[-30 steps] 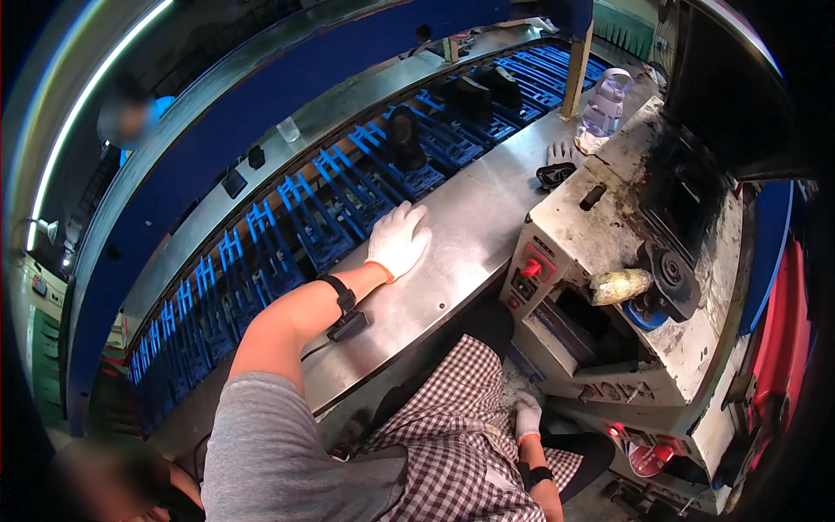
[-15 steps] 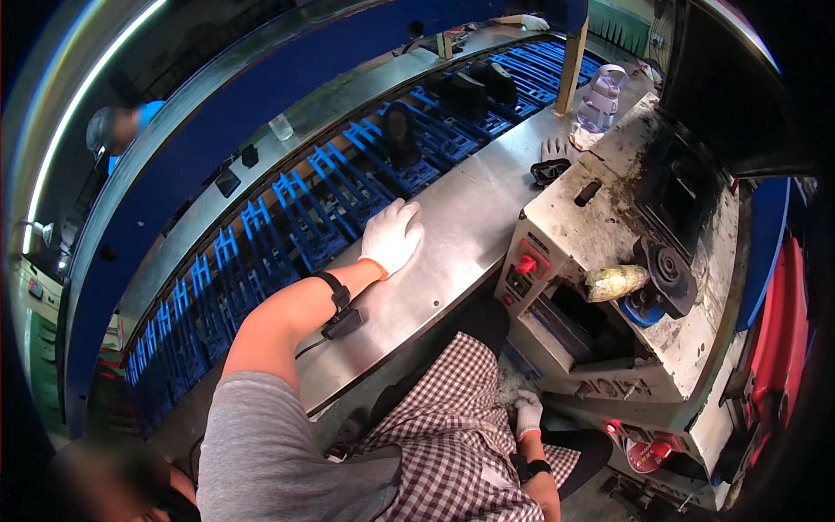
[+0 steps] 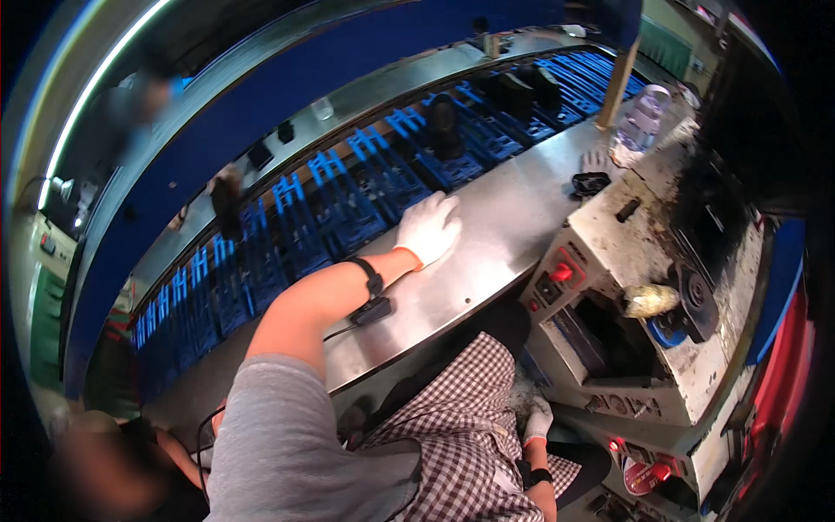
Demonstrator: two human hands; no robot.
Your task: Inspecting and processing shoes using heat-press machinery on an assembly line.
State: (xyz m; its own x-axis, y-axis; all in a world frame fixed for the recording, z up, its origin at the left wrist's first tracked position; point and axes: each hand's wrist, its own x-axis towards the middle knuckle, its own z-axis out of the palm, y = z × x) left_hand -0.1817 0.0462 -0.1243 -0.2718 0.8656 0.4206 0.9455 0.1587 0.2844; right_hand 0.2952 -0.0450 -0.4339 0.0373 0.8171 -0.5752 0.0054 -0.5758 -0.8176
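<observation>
My left hand (image 3: 429, 230), in a white glove with an orange cuff, lies palm down on the bare steel ledge (image 3: 513, 204), its fingers stretched toward the conveyor. Nothing shows in it. Beside that ledge runs the conveyor (image 3: 348, 196) of blue slats, carrying several dark shoe-like pieces (image 3: 444, 126). Low down by the checked apron (image 3: 461, 383), my right hand (image 3: 537, 419) hangs near the machine's front. It wears a white glove too; its fingers are turned away, so whether it grips anything is hidden.
To the right stands a worn cream machine (image 3: 600, 217) with a red knob (image 3: 561, 272) and a yellowish wrapped piece (image 3: 652, 301) on top. A clear bottle (image 3: 639, 126) and a grey glove (image 3: 595, 163) sit behind it. People are at the far left and lower left.
The view has turned, so the scene sits further right. My left hand stays on the ledge, and the right stays low. A dark piece now shows at the conveyor's far edge.
</observation>
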